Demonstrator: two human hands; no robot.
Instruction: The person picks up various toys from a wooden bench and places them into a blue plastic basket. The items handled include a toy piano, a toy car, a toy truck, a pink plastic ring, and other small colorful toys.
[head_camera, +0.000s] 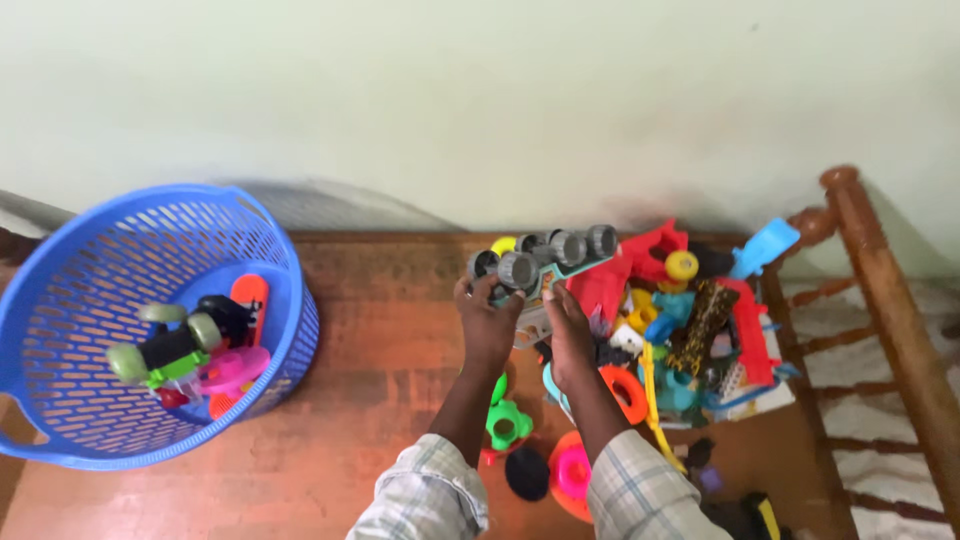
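Left hand (487, 318) and right hand (570, 330) both grip toy truck (545, 258) by its body; looks light, rigid plastic, wheels likely roll, so chassis hold is best.

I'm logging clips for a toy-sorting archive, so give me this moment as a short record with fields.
setting: wooden table against a pale wall
left hand: grips the toy truck with grey wheels
right hand: holds the same truck from the other side
truck position: lifted above the table, wheels facing up
toy pile: mixed coloured plastic toys, right of the hands
blue basket: at left, a few toys inside
chair: wooden, far right
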